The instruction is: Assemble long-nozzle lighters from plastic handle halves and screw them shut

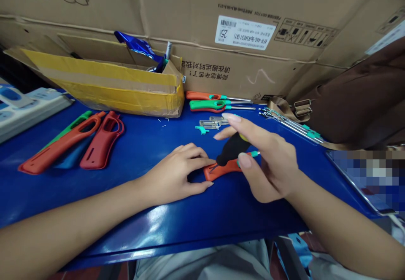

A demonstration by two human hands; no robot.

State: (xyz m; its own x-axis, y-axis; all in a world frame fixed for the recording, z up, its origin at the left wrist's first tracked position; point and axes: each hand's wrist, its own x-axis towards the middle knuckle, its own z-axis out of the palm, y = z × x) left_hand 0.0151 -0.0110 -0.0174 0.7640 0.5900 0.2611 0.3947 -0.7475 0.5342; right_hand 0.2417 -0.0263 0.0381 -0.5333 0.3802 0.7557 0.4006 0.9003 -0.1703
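My right hand (267, 164) is shut on a black-handled screwdriver (232, 149), pinching the handle between thumb and fingers. Its tip is hidden where it meets an orange utility lighter (220, 171) lying on the blue table (148, 233). My left hand (175, 174) curves around the lighter's near end, fingertips against it. Loose lighter shells in orange, red and green (60, 143) lie to the left. Two assembled orange-and-green lighters (209, 101) sit behind my hands, beside small metal parts (213, 123) and a teal piece (201, 130).
A yellow-taped cardboard box (107, 88) stands at the back left, with a power strip (28, 109) left of it. Metal lighter nozzles (291, 124) lie back right, near a brown bag (357, 94). A pixelated screen (363, 179) sits at the right.
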